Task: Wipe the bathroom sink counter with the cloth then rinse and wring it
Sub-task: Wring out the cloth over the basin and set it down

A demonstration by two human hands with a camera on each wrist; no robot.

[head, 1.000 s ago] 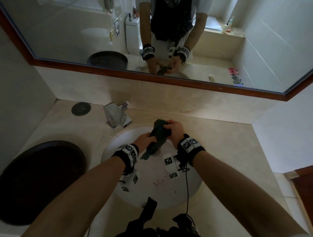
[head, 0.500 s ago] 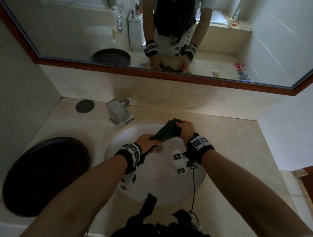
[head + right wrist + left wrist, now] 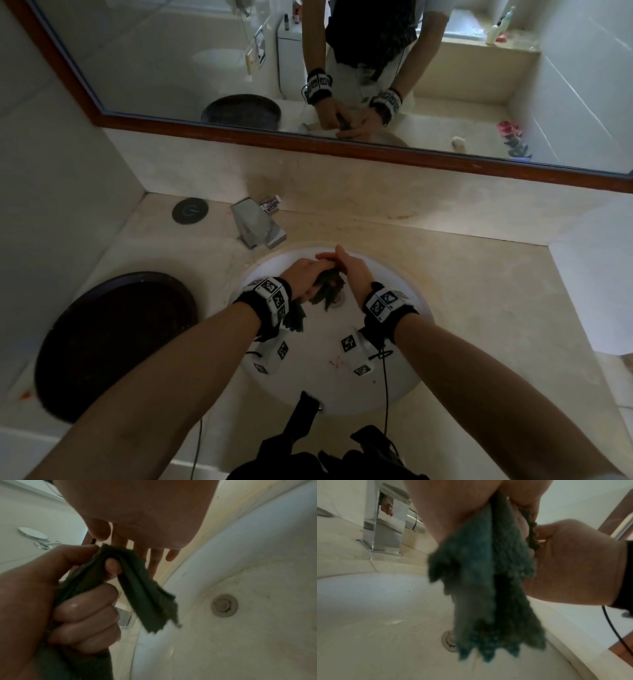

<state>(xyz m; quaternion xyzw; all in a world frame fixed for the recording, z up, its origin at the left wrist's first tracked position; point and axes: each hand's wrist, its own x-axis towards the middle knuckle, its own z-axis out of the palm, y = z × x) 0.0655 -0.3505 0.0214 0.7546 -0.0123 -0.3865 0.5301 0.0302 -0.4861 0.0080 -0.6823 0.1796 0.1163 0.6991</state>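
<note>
A dark green cloth (image 3: 325, 291) hangs bunched over the white sink basin (image 3: 394, 383). My left hand (image 3: 305, 277) grips it in a fist, and the loose ends dangle below in the left wrist view (image 3: 488, 574). In the right wrist view the left hand (image 3: 77, 608) is curled round the cloth (image 3: 147, 595), with its thumb pressed into a fold. My right hand (image 3: 349, 270) lies close against the cloth's far side with its fingers (image 3: 154, 555) straight and spread. The drain (image 3: 224, 605) sits below the hands.
A chrome faucet (image 3: 257, 226) stands at the basin's back left. To the left, a large dark round tray (image 3: 113, 342) rests on the beige counter (image 3: 479, 291), with a small dark disc (image 3: 190, 210) behind it. A framed mirror (image 3: 342, 68) hangs above, and black straps (image 3: 305, 411) hang at the near rim.
The cloth was stretched between both hands. Now my right hand has let go and opened, the hands have come together, and the cloth hangs from my left fist.
</note>
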